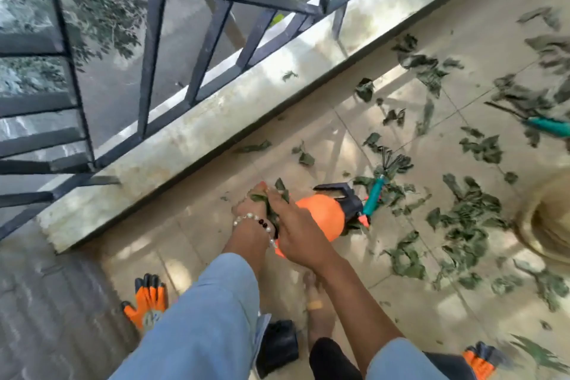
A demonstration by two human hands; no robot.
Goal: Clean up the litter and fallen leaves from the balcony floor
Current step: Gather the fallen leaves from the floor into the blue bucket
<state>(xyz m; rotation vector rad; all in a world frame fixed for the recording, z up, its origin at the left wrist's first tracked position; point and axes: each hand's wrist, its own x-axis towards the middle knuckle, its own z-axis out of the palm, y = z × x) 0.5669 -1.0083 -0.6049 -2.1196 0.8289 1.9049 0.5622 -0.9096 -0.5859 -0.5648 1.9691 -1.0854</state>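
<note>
A small bunch of wilted green leaves (271, 203) sits pinched between both hands just above the pale tiled balcony floor (385, 302), apparently pressed together so nothing drops while it is carried. The left hand (251, 210), wearing a bead bracelet, curls its fingers around the bunch from the railing side; the right hand (296, 231) clasps it from the other. Just behind the hands lies an orange plastic spray bottle with a black pump head (327, 216), touching a teal-handled hand rake (374, 194). Many more scattered green leaves (462, 225) cover the tiles to the right, well apart from the hands, so most gathering looks undone.
</note>
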